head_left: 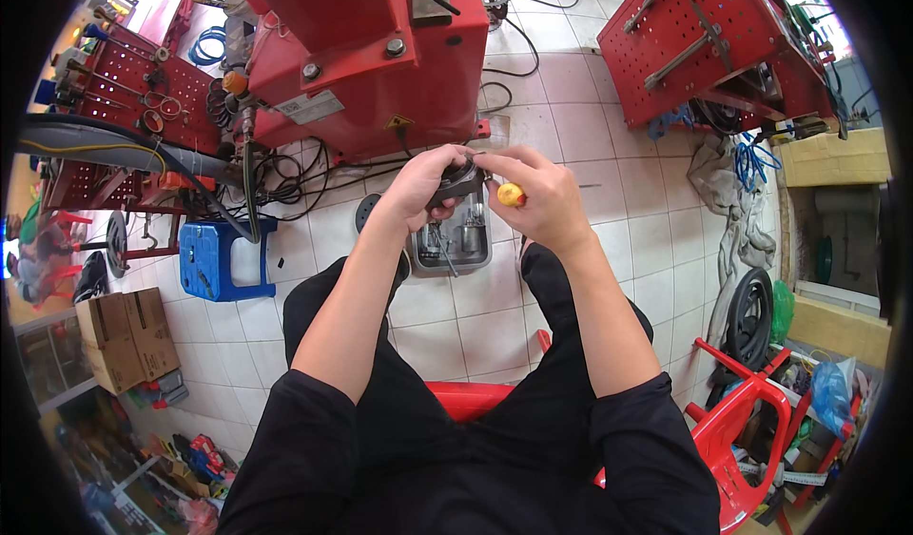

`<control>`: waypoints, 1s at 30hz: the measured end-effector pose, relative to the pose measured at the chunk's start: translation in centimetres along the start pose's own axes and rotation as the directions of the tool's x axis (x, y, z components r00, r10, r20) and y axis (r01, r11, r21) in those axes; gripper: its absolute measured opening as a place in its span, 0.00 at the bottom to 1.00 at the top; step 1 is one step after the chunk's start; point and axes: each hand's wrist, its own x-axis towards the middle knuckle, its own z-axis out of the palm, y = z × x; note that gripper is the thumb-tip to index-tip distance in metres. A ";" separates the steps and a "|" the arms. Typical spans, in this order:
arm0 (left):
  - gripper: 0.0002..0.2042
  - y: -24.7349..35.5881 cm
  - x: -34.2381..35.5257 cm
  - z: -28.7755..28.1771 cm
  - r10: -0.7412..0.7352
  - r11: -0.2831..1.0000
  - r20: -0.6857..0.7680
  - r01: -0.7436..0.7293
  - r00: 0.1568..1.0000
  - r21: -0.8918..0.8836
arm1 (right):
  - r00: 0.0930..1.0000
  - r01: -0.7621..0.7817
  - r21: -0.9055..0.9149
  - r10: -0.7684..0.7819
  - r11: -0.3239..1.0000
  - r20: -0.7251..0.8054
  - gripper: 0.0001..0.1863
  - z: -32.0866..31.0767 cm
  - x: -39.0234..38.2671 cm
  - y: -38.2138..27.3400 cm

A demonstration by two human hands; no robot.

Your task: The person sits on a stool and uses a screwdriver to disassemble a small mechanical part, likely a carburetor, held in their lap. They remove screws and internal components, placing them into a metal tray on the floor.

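My left hand (418, 193) is closed around a dark grey metal part (458, 185) with a rounded, ring-like upper end. In my right hand (553, 202) sits a tool with a rounded yellow handle (511, 194), which looks like a screwdriver; its shaft is mostly hidden. The right thumb and forefinger reach to the top of the metal part, close to the left fingertips. Whatever small piece lies between those fingertips is too small to make out. Beneath both hands, a grey tray (466, 271) on the floor holds several metal parts and a thin rod (444, 252) leaning over its rim.
A large red machine (371, 88) stands ahead, with black cables on the tiles. A blue stool (221, 261) and cardboard box (128, 340) are at left. A red perforated stand (704, 45), tyre (749, 318) and red chair (742, 440) are at right. A black disc (366, 213) lies beside the tray.
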 end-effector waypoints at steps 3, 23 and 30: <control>0.11 0.1 0.0 -0.1 0.002 1.000 -0.018 -0.002 1.000 0.016 | 0.999 0.019 -0.055 -0.016 0.998 0.051 0.16 -0.3 -0.1 0.3; 0.17 0.3 -0.2 -0.1 0.400 0.916 0.078 -0.399 0.913 -0.024 | 0.821 -0.505 0.838 0.413 0.207 0.393 0.09 -1.7 0.6 0.3; 0.16 -0.4 0.6 0.0 0.540 0.841 0.093 -0.540 0.836 -0.026 | 0.743 -0.612 0.696 0.574 0.375 0.344 0.05 -0.9 0.4 -0.2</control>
